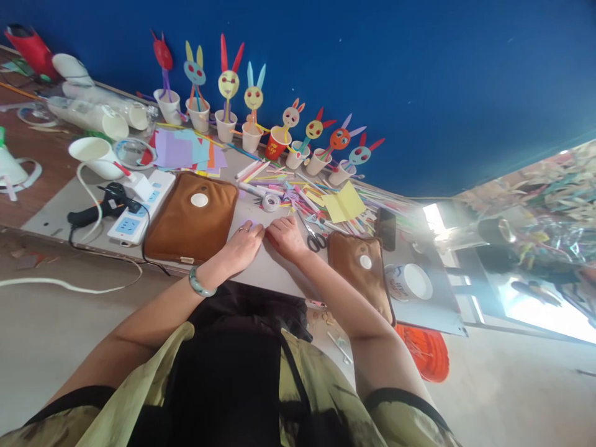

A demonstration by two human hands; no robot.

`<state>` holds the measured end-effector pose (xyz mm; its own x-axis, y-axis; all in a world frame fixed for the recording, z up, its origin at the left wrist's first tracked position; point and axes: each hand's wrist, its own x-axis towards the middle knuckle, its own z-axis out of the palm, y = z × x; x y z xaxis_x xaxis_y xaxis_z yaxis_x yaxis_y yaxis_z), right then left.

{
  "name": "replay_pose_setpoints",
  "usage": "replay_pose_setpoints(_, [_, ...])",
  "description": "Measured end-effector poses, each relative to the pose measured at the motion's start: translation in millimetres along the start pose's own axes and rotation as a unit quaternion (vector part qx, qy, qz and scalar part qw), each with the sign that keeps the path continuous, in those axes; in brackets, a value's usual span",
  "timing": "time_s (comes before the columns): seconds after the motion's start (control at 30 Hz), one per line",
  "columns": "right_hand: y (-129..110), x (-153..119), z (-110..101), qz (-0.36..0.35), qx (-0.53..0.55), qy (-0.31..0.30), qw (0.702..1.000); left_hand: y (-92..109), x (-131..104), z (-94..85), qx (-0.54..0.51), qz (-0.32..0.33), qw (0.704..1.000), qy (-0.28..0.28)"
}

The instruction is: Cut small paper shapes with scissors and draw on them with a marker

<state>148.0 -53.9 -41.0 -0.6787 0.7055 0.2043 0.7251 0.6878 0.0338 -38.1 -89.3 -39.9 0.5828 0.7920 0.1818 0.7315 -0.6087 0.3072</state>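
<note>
Both hands rest close together at the table's near edge. My left hand point(245, 246), with a ring and a bangle point(202, 282) on its wrist, has its fingers curled and closed. Fingertips of my right hand point(286, 237) are also bent in, nearly meeting the left ones. Whatever lies between them is hidden or too small to make out. Just right of my right hand lie black-handled scissors point(315, 239). Beyond the fingers are a roll of tape point(270, 202) and a heap of coloured paper strips and markers point(302, 195).
Brown padded pouches point(190, 217) point(361, 267) flank my hands. At left are a power strip point(142, 211), a black glue gun point(105, 203) and paper cups point(95, 155). Several paper rabbits in cups point(226, 127) line the blue wall. A white tub point(410, 282) and a phone point(386, 228) are right.
</note>
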Motion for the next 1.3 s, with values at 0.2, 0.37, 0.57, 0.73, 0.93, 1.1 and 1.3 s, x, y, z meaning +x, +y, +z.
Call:
replay_pose_setpoints(0.2, [-2, -14, -6, -0.009, 0.030, -0.008, 0.999, 0, -5, 4.1, 0.035, 0.017, 0.999, -0.014])
replay_pose_setpoints(0.37, [-2, -20, -8, -0.006, 0.036, -0.019, 0.999, -1, -9, 7.2, 0.007, 0.018, 1.000, -0.002])
replay_pose_setpoints(0.57, [-4, -16, -9, 0.013, 0.000, -0.020, 1.000, -5, -9, 11.4, 0.028, 0.037, 0.999, -0.012])
replay_pose_setpoints(0.73, [1, -17, -10, 0.061, 0.024, -0.016, 0.998, -4, -8, 8.7, 0.018, 0.033, 0.999, -0.012])
replay_pose_setpoints(0.93, [10, -36, -7, 0.098, 0.031, -0.008, 0.995, 1, -5, 1.1, 0.011, 0.024, 1.000, -0.009])
replay_pose_setpoints(1.1, [6, -41, -8, 0.071, 0.008, -0.030, 0.997, 0, -3, 1.7, 0.024, 0.032, 0.999, -0.007])
replay_pose_setpoints(1.3, [0, -40, -14, 0.044, -0.030, -0.051, 0.997, 2, -4, 3.6, 0.029, 0.030, 0.999, -0.005])
